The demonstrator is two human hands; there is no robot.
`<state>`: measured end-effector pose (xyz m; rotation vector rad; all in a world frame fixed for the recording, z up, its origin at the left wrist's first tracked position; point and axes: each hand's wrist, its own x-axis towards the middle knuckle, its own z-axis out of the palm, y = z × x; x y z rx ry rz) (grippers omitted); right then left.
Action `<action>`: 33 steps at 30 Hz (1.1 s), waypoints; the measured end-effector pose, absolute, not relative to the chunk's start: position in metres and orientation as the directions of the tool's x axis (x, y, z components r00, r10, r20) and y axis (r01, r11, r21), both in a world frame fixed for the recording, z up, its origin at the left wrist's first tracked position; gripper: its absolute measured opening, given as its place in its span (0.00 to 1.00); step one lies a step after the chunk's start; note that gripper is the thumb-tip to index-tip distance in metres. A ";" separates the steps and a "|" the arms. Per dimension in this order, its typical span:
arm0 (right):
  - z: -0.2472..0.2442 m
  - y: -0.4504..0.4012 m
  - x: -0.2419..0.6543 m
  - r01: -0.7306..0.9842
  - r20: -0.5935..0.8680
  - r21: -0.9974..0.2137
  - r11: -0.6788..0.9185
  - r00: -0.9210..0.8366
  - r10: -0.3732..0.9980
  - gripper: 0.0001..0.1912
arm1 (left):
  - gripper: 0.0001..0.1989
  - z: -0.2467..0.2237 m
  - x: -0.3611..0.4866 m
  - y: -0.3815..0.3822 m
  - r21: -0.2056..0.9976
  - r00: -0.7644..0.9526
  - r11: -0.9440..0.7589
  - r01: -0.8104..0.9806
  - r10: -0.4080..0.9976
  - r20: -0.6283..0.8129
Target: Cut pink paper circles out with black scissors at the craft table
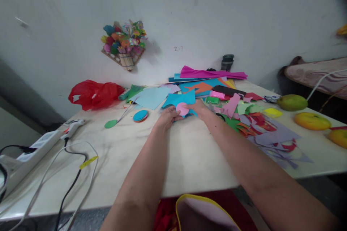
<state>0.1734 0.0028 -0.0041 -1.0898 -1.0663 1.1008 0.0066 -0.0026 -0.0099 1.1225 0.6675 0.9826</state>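
A pink paper circle (pixel 182 108) lies against a bright blue sheet of paper (pixel 179 99) with cut, uneven edges. My left hand (pixel 168 116) is closed at the lower left of the two, thumb at the circle's edge, pinching circle and sheet together. From the right, my right hand (pixel 197 108) grips the blue sheet, its fingertips at the circle's right edge. Part of its fingers is hidden by the paper. To the left sits a stack of blue and orange paper circles (pixel 140 116), with a green paper circle (pixel 110 124) beyond it.
Paper scraps (pixel 260 126) cover the right side, near a dark phone (pixel 229 90) and several mangoes (pixel 311 120). Coloured sheets (pixel 211 75) lie at the back by the wall. A red plastic bag (pixel 94 95) is at left, and a power strip (pixel 40 148) with cables occupies the front left.
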 end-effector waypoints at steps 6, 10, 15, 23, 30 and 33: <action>0.000 -0.001 0.171 -0.132 0.056 -0.988 0.075 0.143 0.988 0.17 | 0.16 -0.010 0.007 -0.002 0.949 0.436 0.115 -0.294 0.899 0.027; -0.002 0.001 0.172 -0.118 0.070 -0.989 0.088 0.147 0.987 0.18 | 0.15 -0.009 0.007 -0.002 0.946 0.432 0.121 -0.300 0.902 0.022; -0.005 0.003 0.172 -0.120 0.070 -0.989 0.084 0.116 0.991 0.17 | 0.15 -0.008 0.007 -0.002 0.937 0.403 0.144 -0.317 0.915 -0.004; -0.005 0.003 0.169 -0.125 0.092 -0.987 0.103 0.086 0.992 0.18 | 0.20 -0.008 0.010 -0.003 0.928 0.318 0.115 -0.354 0.948 0.003; -0.003 -0.001 0.164 -0.137 0.051 -0.988 0.070 0.133 0.990 0.18 | 0.14 -0.009 0.014 -0.003 0.958 0.340 0.104 -0.268 0.940 -0.007; -0.002 -0.002 0.161 -0.185 0.078 -0.977 0.102 0.133 0.988 0.19 | 0.12 -0.007 0.015 -0.005 0.955 0.362 0.094 -0.281 0.932 0.015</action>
